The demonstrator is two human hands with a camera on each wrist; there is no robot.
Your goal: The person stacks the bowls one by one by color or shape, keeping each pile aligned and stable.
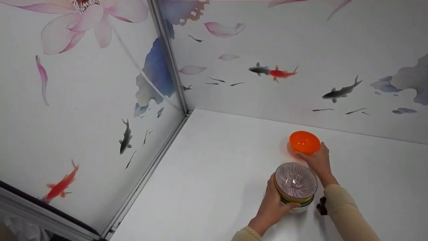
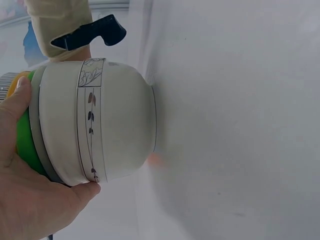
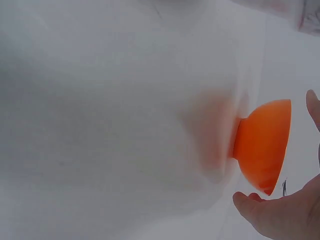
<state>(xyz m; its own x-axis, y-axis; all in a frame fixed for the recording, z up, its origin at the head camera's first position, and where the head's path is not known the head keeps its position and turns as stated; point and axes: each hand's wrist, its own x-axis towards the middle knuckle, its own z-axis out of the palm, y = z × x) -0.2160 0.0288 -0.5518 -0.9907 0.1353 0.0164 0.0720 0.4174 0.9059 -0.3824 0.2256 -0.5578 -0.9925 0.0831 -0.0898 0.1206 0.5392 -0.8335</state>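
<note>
A stack of nested bowls (image 1: 296,180) has a clear, purple-streaked glass bowl on top. In the left wrist view, the lowest is a white bowl (image 2: 120,125) with a leaf-pattern band, below green and yellow rims. My left hand (image 1: 272,204) grips the stack from its left side, thumb in front. Beyond the stack, an orange bowl (image 1: 304,142) stands upright on the white table. My right hand (image 1: 319,162) is at its right side, thumb and fingers spread around it. The right wrist view shows gaps between these fingers (image 3: 312,107) and the orange bowl (image 3: 265,142).
White table (image 1: 200,174) extends left of the bowls. A back panel (image 1: 284,103) painted with fish and petals rises behind the orange bowl. At the left stands a similar panel (image 1: 83,127) with a metal frame. A black piece (image 1: 322,206) is by the right wrist.
</note>
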